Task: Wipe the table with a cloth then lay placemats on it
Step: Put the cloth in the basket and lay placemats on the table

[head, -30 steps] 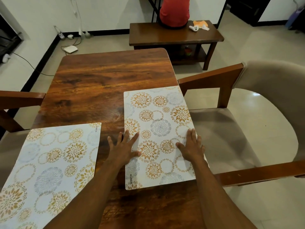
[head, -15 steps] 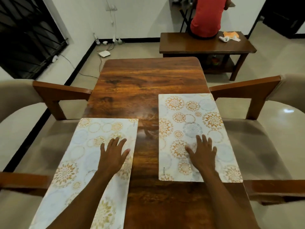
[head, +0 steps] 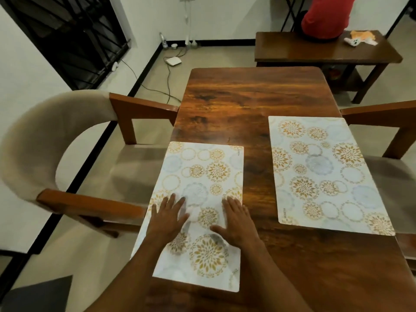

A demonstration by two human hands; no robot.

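Observation:
Two white placemats with gold and grey flower circles lie on the dark wooden table (head: 252, 97). The left placemat (head: 202, 172) sits at the table's left edge and overhangs it a little. My left hand (head: 167, 218) and my right hand (head: 236, 221) both rest flat on its near half, palms down, fingers spread, holding nothing. The right placemat (head: 319, 172) lies flat at the table's right side, a strip of bare wood apart from my right hand. No cloth is in view.
A beige chair with wooden arms (head: 74, 140) stands at the table's left, and another chair arm (head: 382, 113) at the right. Beyond the table is a low wooden bench (head: 315, 52) where a person in red (head: 324, 21) sits. Cables and a white box (head: 173, 61) lie on the floor.
My right hand left the right placemat and came over to the left one, joining my left hand there. The view swung left.

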